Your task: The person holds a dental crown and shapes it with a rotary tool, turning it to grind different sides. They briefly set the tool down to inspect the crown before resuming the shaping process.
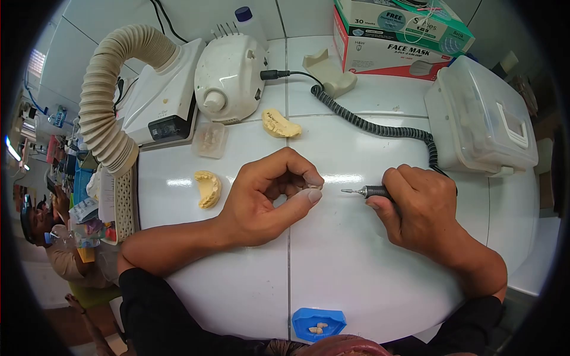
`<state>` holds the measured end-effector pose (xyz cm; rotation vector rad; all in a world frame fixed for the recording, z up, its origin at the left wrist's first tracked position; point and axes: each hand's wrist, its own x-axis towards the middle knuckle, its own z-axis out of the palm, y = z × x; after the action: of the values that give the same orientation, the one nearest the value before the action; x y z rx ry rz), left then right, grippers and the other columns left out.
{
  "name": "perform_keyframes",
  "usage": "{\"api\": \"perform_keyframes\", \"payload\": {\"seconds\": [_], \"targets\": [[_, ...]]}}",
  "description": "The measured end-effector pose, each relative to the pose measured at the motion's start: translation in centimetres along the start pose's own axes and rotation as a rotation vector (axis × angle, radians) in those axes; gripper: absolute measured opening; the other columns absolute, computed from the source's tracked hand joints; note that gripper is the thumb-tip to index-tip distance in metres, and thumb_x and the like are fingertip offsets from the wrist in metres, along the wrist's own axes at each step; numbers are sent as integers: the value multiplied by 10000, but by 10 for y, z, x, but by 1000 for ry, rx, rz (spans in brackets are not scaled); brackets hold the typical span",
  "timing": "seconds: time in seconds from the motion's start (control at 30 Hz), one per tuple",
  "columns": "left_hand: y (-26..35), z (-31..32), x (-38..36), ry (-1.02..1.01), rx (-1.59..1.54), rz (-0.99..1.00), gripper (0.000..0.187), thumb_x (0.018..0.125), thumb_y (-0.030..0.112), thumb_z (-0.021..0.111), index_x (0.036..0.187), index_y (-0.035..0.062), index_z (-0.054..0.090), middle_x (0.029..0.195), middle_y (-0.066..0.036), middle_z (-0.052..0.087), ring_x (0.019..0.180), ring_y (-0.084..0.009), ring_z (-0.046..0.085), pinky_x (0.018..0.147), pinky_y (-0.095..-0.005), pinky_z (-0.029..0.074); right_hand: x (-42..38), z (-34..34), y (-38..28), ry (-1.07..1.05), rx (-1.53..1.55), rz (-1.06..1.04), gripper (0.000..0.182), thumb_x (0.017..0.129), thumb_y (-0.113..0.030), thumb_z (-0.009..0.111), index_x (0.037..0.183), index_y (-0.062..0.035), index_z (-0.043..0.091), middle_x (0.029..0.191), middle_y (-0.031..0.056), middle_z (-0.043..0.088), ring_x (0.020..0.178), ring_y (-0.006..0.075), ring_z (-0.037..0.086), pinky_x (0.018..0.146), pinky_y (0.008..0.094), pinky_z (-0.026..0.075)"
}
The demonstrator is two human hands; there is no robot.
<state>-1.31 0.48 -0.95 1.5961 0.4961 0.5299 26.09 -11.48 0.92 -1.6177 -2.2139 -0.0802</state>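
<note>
My left hand [255,207] is closed in a pinch, with a small pale piece [314,187] between thumb and index fingertip. Fingers mostly hide that piece, so its kind does not show. Wrapped in my right hand [424,207] is a dark rotary handpiece [376,191], its metal bur [352,191] pointing left at the pinched piece, with a gap between them. Left of my left hand lies a yellow plaster dental cast [208,190]; another plaster cast [274,124] with writing lies farther back. A blue mould [303,316] near my body holds several small tooth-coloured pieces [319,328].
A coiled cord [380,129] leads from the white motor unit [231,77] toward my right hand. A ribbed hose [98,107] arches at the left. Mask boxes [392,53] and a lidded plastic case [484,118] stand behind. Another person [65,255] sits at far left.
</note>
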Motion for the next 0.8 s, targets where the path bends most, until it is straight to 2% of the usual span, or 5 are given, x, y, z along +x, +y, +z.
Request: {"api": "perform_keyframes", "payload": {"seconds": [0.1,0.2,0.4,0.5,0.8], "targets": [[2,0,0,-3,46,-1,222,1019,-64,729,1204,23,643,1223,-108,642,1087,-133,688,918,-291,626,-1,1,0,7,-10,0,386,992,-363,822,829,-86,609,679,43,511,526,228,549,496,380,422],[-3,2,0,28,29,39,156,1049,60,770,1179,31,689,1099,-37,707,966,-73,654,802,-234,529,0,1,1,12,-10,-6,380,992,-366,822,836,-87,616,676,43,516,526,228,559,497,382,427],[-3,5,1,58,41,67,200,1042,100,812,1198,21,715,1052,-31,728,892,-70,658,762,-243,530,-1,1,1,3,2,4,378,990,-367,823,841,-86,617,678,43,517,530,234,562,505,393,434],[6,-1,0,-22,123,-46,194,1045,9,771,1219,-8,687,1147,-92,728,1047,-128,723,932,-286,610,-1,0,1,2,-1,0,380,990,-366,822,842,-83,617,683,45,517,533,237,559,507,394,433],[8,2,1,3,45,-70,222,1067,30,758,1268,-25,677,1123,-100,780,1042,-123,759,929,-278,611,-1,1,1,-4,0,1,374,995,-356,816,839,-84,612,693,46,511,535,233,547,503,392,427]]}}
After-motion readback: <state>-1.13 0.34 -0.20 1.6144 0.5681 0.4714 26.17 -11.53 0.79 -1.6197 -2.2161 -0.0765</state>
